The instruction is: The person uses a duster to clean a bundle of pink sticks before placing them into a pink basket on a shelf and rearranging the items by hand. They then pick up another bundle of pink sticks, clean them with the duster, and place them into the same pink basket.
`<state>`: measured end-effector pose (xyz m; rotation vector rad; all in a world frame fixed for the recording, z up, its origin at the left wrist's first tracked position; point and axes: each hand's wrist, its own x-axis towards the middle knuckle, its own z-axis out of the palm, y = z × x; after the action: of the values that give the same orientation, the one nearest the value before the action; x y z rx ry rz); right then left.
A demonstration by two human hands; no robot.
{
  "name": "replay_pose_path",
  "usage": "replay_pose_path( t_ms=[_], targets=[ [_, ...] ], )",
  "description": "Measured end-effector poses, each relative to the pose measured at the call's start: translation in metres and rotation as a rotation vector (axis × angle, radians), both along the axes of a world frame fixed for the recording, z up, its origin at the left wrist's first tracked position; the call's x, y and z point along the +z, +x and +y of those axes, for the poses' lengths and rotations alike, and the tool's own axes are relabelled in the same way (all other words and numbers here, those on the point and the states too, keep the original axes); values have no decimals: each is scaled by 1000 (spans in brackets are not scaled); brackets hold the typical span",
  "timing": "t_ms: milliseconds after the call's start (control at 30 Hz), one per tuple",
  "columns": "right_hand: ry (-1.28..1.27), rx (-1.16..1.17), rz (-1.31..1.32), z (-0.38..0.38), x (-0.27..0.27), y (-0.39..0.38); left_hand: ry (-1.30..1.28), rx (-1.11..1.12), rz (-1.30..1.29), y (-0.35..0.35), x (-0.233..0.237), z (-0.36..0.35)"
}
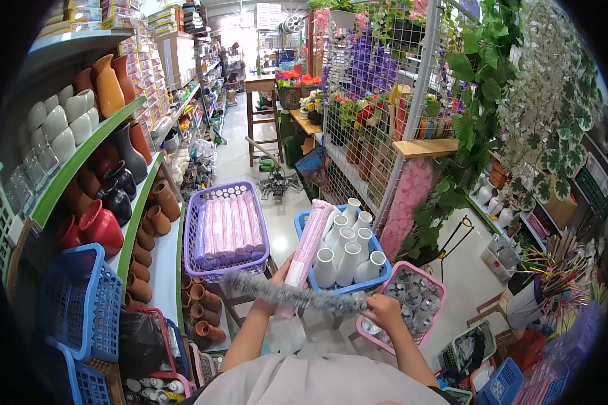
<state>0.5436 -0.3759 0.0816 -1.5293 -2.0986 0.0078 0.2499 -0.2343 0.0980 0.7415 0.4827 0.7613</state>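
My left hand (277, 275) is closed around the lower part of a long pink wrapped roll (307, 243), which tilts upward and away from me. In my right hand (384, 312) is the handle end of a grey fluffy duster (277, 291). The duster lies across in front of the roll's lower part and covers some of my left hand. Just beyond the hands, a blue basket (378, 278) holds several white vases (346, 262). At the left a purple basket (189, 251) is filled with similar pink and purple rolls (226, 226).
A pink basket (441, 297) of clear glassware stands by my right hand. Shelves of clay pots (157, 219) and vases line the left. A wire rack (365, 101) with artificial flowers rises on the right. The aisle (233, 125) runs ahead past a wooden stool (261, 125).
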Motion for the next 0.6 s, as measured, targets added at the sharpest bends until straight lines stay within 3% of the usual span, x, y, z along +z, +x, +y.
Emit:
replay_pose_path(
  t_ms=[33,67,100,200,267,333,400,467,500,600],
  targets=[
    [27,-125,94,4,-3,1,-126,-74,-65,-3,-24,14],
    [53,-250,187,9,-5,1,-254,-147,-130,-3,-19,14],
    [41,-384,289,17,-8,-4,-35,-66,-139,0,-16,9],
    [-33,-513,289,22,4,-15,33,-39,-130,-2,-5,5],
    [-29,-400,307,23,-1,-17,28,-9,-159,-6,-4,6],
    [7,-4,43,23,2,-15,136,77,-37,-11,4,5],
    [-12,23,-3,32,2,-15,167,147,-65,-20,-12,5],
    [-59,-198,294,43,4,-23,-140,142,-142,-30,-24,10],
    [-134,-319,293,50,4,-27,-113,103,-202,-36,-30,9],
    [-219,-285,240,54,18,-46,-131,120,-314,-52,-32,11]
  ],
)
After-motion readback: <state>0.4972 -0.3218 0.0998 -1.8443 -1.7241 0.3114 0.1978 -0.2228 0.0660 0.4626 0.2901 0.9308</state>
